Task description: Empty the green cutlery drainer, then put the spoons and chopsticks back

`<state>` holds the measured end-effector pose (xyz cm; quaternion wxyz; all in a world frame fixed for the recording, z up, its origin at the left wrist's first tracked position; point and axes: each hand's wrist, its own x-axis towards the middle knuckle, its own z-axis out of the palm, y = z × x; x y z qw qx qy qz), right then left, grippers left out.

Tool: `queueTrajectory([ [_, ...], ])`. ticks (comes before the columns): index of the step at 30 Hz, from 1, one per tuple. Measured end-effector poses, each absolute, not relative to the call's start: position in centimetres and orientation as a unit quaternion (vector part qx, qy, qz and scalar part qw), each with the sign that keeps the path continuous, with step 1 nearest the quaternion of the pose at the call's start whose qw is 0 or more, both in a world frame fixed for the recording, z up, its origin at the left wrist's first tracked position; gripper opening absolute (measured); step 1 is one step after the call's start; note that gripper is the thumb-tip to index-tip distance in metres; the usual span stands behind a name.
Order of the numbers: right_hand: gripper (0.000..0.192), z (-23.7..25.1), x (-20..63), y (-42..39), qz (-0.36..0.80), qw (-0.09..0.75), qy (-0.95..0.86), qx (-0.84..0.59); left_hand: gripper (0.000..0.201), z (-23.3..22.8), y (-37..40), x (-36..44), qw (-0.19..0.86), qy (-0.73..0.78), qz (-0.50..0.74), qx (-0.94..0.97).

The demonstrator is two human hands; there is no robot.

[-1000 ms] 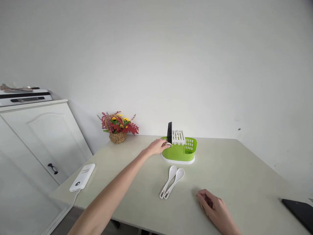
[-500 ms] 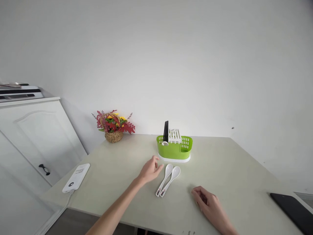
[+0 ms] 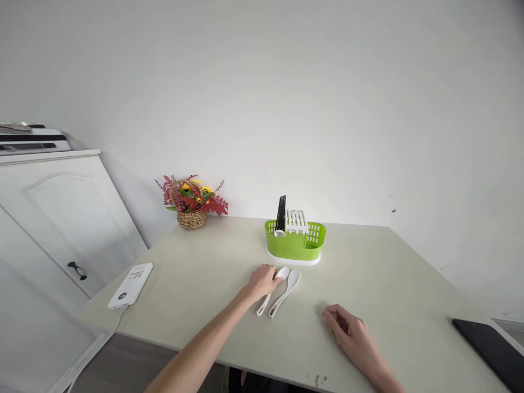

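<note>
Two white spoons with dark marks on their handle ends lie side by side on the table. My left hand (image 3: 262, 281) is closed around the upper part of the left spoon (image 3: 283, 272), its fingers near the bowl and partly covering the neck. The right spoon (image 3: 293, 279) lies untouched just beside it. My right hand (image 3: 351, 334) rests on the table to the right, fingers curled in, with nothing seen in it. Behind the spoons stands a green cutlery basket (image 3: 286, 248) on a white base, holding black chopsticks (image 3: 280, 214), a white spoon (image 3: 279, 233) and a white slatted rack (image 3: 296, 221).
A wicker basket of flowers (image 3: 192, 220) stands at the back left. A white power bank (image 3: 131, 285) with a cable lies at the left edge, by a white cabinet (image 3: 61, 213). A black phone-like slab (image 3: 489, 346) lies at the right edge of the table (image 3: 368, 273).
My left hand has moved right onto the left spoon and closed on it. That spoon's handle has shifted slightly away from the other. My right hand stays in place. The view has tilted slightly.
</note>
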<state>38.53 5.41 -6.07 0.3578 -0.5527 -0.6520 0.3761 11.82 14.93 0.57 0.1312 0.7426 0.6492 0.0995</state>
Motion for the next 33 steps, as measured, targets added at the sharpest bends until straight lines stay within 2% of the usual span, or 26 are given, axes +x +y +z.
queueTrajectory([
  [4,0.042,-6.0,38.5,5.4,0.374,0.355,-0.653,-0.554,0.023,2.8,14.9,9.3,0.111,0.652,0.139,0.737],
  [8,0.043,-6.1,38.6,5.4,0.369,0.353,-0.656,-0.555,0.028,7.3,15.2,7.3,0.079,0.635,0.293,0.711],
  [13,0.043,-6.5,38.7,5.5,0.374,0.351,-0.659,-0.551,0.017,14.0,15.5,6.8,-0.001,0.565,0.466,0.680],
  [17,0.043,-6.3,38.7,5.4,0.373,0.348,-0.657,-0.555,0.013,16.9,16.3,7.6,-0.036,0.491,0.545,0.678],
  [21,0.044,-6.2,38.6,5.4,0.372,0.355,-0.655,-0.554,0.015,15.9,18.6,8.3,-0.004,0.477,0.530,0.702],
  [28,0.043,-6.3,38.4,5.5,0.373,0.369,-0.650,-0.550,0.023,10.5,22.6,8.0,0.070,0.524,0.416,0.739],
  [33,0.044,-6.0,38.4,5.4,0.374,0.357,-0.648,-0.559,0.027,8.0,22.6,7.8,0.062,0.532,0.357,0.765],
])
